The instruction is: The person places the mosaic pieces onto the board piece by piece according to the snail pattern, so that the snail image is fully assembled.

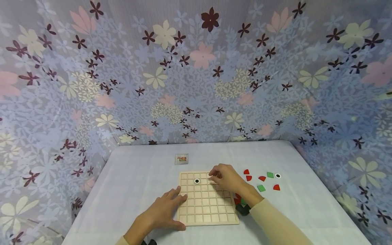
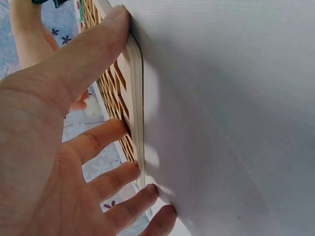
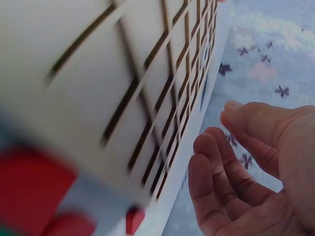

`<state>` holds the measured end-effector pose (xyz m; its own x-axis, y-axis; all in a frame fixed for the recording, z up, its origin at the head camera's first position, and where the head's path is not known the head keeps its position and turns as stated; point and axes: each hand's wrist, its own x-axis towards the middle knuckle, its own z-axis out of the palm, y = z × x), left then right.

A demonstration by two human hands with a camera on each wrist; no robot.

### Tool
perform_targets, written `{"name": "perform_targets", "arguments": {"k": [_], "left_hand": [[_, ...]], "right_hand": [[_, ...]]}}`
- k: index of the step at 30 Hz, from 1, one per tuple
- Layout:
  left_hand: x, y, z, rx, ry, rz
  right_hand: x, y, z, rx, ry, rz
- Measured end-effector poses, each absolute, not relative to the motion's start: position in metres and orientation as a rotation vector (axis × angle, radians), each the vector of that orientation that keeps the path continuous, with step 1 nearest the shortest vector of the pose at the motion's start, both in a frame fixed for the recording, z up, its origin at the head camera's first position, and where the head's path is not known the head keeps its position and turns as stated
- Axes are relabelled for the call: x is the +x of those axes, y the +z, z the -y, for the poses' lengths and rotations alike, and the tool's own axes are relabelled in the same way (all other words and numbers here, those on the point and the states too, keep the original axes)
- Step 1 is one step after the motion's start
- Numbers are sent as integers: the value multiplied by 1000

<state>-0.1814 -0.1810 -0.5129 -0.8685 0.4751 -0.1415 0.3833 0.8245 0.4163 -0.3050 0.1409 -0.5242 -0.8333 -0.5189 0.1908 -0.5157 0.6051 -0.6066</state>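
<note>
The square pale-wood board (image 1: 206, 201) bears a grid pattern. Round white pieces (image 1: 197, 181) have black centres; flat quarter-circle pieces (image 1: 276, 187) are red, flat four-sided pieces (image 1: 261, 188) green. Pink, cream and maroon flowers pattern the bluish-lilac curtain (image 1: 196, 102).

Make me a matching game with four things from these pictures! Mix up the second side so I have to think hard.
Things:
1. Grid board
2. Picture card
3. Red pieces
4. Left hand

Clues:
A. To the right of the board
B. At the board's left edge
C. Pale wood colour
D. Beyond the board's far edge

Right pairs: 1-C, 2-D, 3-A, 4-B
</note>
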Motion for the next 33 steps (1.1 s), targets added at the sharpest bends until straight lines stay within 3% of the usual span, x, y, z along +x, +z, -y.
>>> {"name": "perform_targets", "arguments": {"k": [13, 33], "left_hand": [[-181, -515, 181, 661, 539, -2761], [-182, -518, 183, 710, 547, -2772]], "right_hand": [[-304, -520, -217, -556, -992, -2957], [-304, -520, -333, -226, -861, -3092]]}}
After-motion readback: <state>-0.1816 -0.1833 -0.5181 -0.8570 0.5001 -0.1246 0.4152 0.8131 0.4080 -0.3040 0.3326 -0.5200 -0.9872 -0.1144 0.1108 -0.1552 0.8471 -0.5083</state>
